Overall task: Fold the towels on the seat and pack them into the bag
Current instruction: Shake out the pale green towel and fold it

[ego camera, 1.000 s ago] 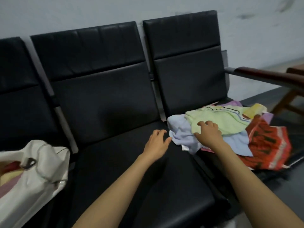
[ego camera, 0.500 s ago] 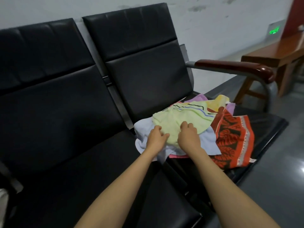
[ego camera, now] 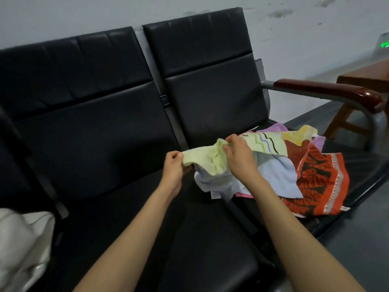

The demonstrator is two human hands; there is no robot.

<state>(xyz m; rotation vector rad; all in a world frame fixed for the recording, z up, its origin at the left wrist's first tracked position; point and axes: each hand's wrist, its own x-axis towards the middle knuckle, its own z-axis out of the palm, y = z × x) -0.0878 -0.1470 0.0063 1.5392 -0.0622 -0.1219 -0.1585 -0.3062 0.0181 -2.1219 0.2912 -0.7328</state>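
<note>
Listed left to right as I see it through the head camera.

1. Bag [ego camera: 19, 245]: white fabric, only partly in frame, well to the left of my left hand [ego camera: 173, 165] and nearer to me.
2. Seat [ego camera: 147, 228]: black and padded, under my left forearm.
3. Left hand: fingers curled, pinching the left end of the pale green towel [ego camera: 207, 160].
4. Pale green towel: its near edge is lifted and stretched between my two hands. The far part, with wavy stripes, lies on the pile to the right of my right hand [ego camera: 240, 154].
5. Right hand: thumb and fingers closed on the upper edge of the same towel, close beside the left hand.
6. Pale blue towel [ego camera: 280, 175]: crumpled, beneath and just right of my right hand.
7. Lilac towel [ego camera: 273, 127] and yellow towel [ego camera: 301, 134]: beyond my right hand, partly covered by the green one.
8. Red patterned towel [ego camera: 322, 182]: spread out further right of that hand, reaching the seat's front edge.
9. Armrest [ego camera: 328, 91]: dark reddish wood on a grey frame, far right of my right hand, above the pile.
10. Wooden table [ego camera: 370, 74]: at the right edge, well apart from both hands.
</note>
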